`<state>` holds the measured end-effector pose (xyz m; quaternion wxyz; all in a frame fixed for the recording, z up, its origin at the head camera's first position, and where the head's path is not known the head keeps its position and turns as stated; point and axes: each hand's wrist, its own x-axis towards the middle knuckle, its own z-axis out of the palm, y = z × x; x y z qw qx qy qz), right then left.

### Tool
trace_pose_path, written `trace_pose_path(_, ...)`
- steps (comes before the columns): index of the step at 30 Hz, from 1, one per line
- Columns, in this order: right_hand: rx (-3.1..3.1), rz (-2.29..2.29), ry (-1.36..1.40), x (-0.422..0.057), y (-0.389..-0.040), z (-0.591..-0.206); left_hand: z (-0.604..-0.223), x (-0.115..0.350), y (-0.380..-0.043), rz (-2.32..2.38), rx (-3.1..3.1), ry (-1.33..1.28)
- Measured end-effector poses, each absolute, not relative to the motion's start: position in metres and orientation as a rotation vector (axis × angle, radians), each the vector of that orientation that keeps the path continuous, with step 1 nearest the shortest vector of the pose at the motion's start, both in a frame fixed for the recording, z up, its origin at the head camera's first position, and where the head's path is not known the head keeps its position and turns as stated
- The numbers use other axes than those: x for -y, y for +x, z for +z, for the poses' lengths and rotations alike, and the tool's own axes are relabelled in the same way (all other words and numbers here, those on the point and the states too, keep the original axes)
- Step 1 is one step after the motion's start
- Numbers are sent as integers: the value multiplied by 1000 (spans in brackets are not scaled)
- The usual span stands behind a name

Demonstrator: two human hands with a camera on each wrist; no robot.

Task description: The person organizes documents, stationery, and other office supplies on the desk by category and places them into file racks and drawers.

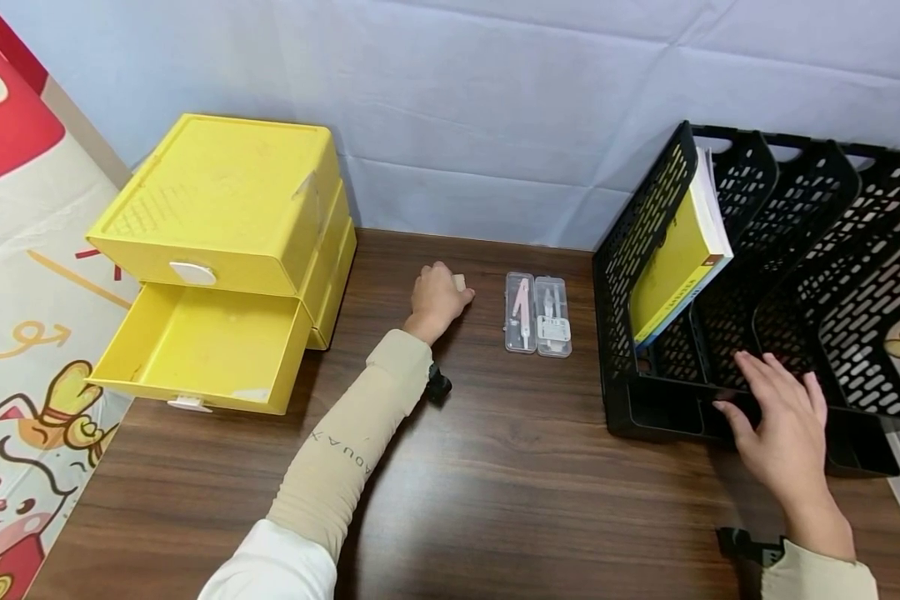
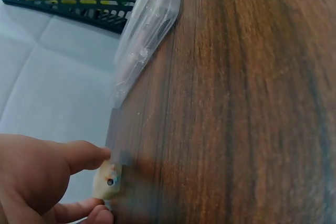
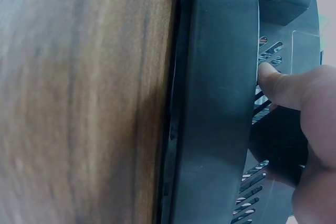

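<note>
In the head view my left hand (image 1: 437, 302) is on the wooden table, pinching a small cream-coloured block (image 1: 459, 282). The left wrist view shows this block (image 2: 108, 180) between thumb and fingertips, with a dark round mark on its end; its kind is unclear. To its right lies an opened clear plastic case (image 1: 520, 312) holding a pink compass. My right hand (image 1: 783, 425) is over the front of a black file rack (image 1: 615, 367), fingers spread and loosely bent. In the right wrist view its thumb (image 3: 273, 80) is at the front tray's edge.
A yellow drawer box (image 1: 217, 183) stands at the left, its middle drawer (image 1: 217, 333) pulled out. Yellow books (image 1: 678, 258) stand in the rack's leftmost slot. A pale cloth (image 1: 465, 108) hangs behind the brown table (image 1: 525, 483).
</note>
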<state>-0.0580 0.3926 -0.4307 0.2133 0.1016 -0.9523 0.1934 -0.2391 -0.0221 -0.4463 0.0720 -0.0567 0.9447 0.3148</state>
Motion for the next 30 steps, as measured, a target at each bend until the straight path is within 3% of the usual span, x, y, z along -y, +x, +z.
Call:
trace_pose_path(18, 2627, 540, 291, -393, -59, -432, -439, 32, -228, 1032, -2793, 48)
trace_pose_path(30, 2631, 535, 282, -393, -59, -432, -409, 40, -202, 1044, -2823, 283)
